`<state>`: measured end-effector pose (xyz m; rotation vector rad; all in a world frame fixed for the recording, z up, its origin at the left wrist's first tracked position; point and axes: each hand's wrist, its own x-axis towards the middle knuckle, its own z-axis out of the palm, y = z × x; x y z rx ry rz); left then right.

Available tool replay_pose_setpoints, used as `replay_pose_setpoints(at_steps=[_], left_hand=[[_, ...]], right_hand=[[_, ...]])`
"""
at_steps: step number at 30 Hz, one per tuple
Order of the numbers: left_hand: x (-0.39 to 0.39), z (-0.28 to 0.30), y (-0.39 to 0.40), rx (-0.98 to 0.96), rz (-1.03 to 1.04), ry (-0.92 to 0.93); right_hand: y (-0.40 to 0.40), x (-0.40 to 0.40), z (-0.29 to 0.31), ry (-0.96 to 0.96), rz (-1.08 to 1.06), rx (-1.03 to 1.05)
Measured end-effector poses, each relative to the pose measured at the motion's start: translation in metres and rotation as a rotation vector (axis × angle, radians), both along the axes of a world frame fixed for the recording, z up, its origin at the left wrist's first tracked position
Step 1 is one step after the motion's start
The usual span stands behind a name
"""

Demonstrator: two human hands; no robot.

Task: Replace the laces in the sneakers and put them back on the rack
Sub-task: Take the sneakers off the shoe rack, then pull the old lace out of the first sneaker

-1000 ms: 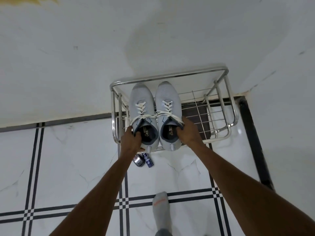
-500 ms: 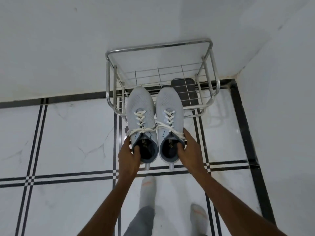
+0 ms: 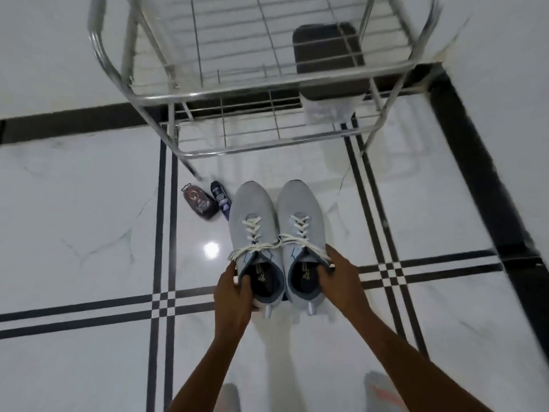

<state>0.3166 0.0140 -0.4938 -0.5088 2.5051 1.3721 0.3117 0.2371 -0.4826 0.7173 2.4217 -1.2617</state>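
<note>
Sneakers (image 3: 271, 233), pale grey with white laces (image 3: 267, 246), sit side by side in front of the metal rack (image 3: 237, 93), toes pointing toward it and heels toward the person. Whether their soles touch the white tiled floor (image 3: 89, 233) cannot be told. The left hand (image 3: 233, 295) grasps the collar of the left shoe, thumb on the outer side and fingers curled into the opening. The right hand (image 3: 341, 278) grasps the collar of the right shoe in the same way, fingers hooked inside. The laces of both shoes run across and meet between the two tongues. Just left of the sneakers' toes, near the rack's front leg, lie a dark round packet (image 3: 199, 202) and a small blue packet (image 3: 221, 202). On the rack's lower shelf, toward its right side, rests a dark square pad (image 3: 329, 52).
</note>
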Motion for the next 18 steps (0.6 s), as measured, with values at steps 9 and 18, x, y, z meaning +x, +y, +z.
replay_pose_setpoints(at_steps=[9, 18], left_hand=[[-0.012, -0.063, 0.007, -0.11, 0.119, 0.075], [-0.02, -0.057, 0.0, -0.064, 0.126, 0.038]], right_hand=[[0.005, -0.008, -0.065, 0.064, -0.03, -0.004], [0.003, -0.009, -0.058, 0.076, 0.025, -0.017]])
